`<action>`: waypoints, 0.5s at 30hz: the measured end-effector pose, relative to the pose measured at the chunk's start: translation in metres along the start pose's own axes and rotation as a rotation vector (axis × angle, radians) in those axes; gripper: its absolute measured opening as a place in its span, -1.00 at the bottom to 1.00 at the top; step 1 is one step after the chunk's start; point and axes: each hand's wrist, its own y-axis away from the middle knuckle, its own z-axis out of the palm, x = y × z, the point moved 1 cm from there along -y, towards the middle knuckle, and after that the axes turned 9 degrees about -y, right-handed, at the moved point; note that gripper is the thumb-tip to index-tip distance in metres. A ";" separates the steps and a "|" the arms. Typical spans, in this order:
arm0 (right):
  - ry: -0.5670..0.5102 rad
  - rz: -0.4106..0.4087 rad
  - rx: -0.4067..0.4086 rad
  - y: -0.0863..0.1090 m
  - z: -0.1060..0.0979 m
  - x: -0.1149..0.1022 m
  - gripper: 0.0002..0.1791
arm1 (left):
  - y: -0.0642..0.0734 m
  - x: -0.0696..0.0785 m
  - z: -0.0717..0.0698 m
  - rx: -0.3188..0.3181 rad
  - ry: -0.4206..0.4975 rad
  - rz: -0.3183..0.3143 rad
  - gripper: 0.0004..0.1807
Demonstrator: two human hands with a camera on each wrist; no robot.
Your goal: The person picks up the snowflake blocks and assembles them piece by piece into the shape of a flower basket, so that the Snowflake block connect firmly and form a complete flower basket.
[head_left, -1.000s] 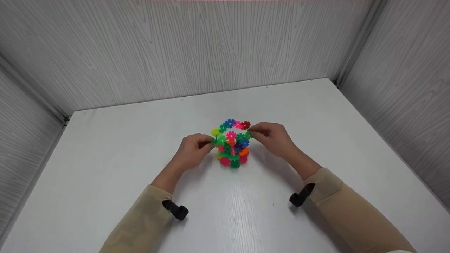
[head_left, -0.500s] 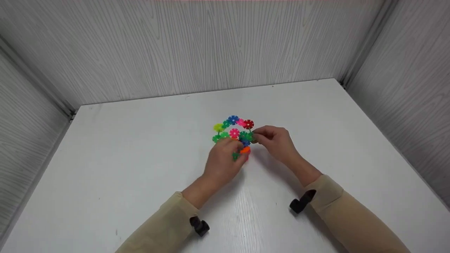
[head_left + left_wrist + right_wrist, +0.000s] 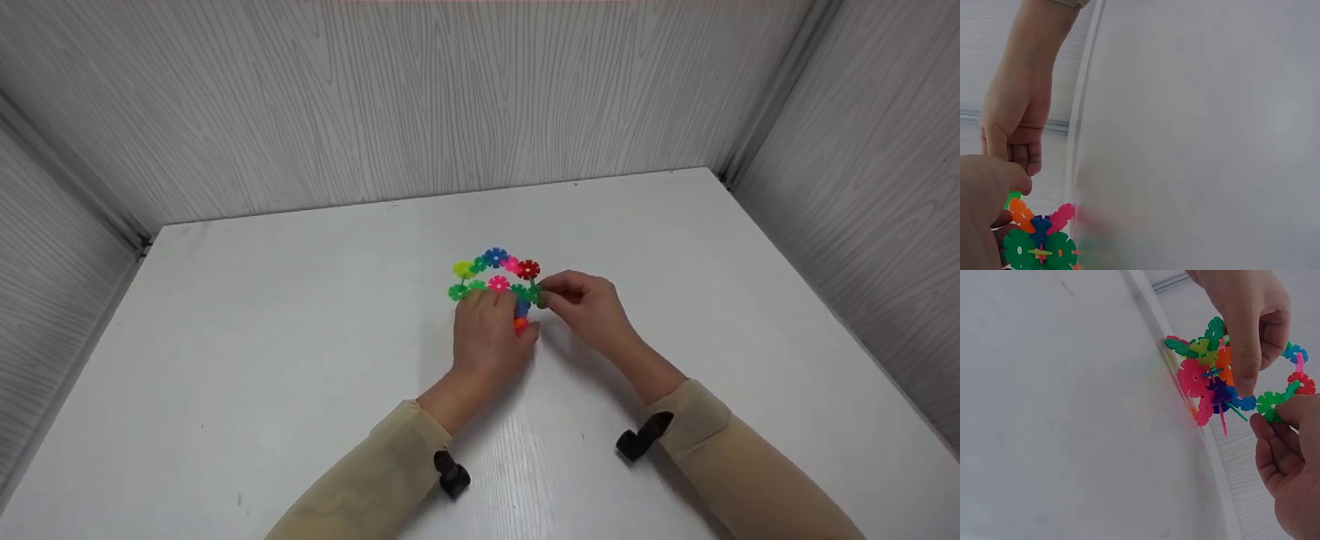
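Note:
A structure of interlocking plastic flower discs (image 3: 496, 257) in many colours stands on the table, with a ring of discs arching above its base. In the head view my left hand (image 3: 487, 337) reaches over the structure's front and hides much of its base. In the right wrist view the left hand (image 3: 1255, 323) has curled fingers and its thumb beside an orange disc (image 3: 1225, 365), gripping the base part. My right hand (image 3: 589, 307) pinches a green disc (image 3: 1268, 405) at the ring's right side between thumb and fingers. A red disc (image 3: 529, 269) rises just above that grip.
The white table (image 3: 300, 315) spreads out around the structure. Pale wood-grain panels (image 3: 420, 97) rise at the back and on both sides. A black wrist camera (image 3: 454, 480) sits on the left sleeve and another black camera (image 3: 636, 444) on the right sleeve.
My left hand has let go of the ring's left side and moved right, to the structure's front. The right hand keeps its pinch at the right side, nearly in place.

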 end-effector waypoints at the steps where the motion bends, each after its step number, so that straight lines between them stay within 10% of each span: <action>1: 0.001 -0.002 0.003 0.000 0.000 0.001 -0.85 | -0.001 0.001 0.002 0.008 -0.007 0.000 -0.49; 15: -0.007 0.015 0.067 0.005 0.005 0.002 -0.85 | -0.005 -0.010 0.014 0.152 0.092 0.050 -0.77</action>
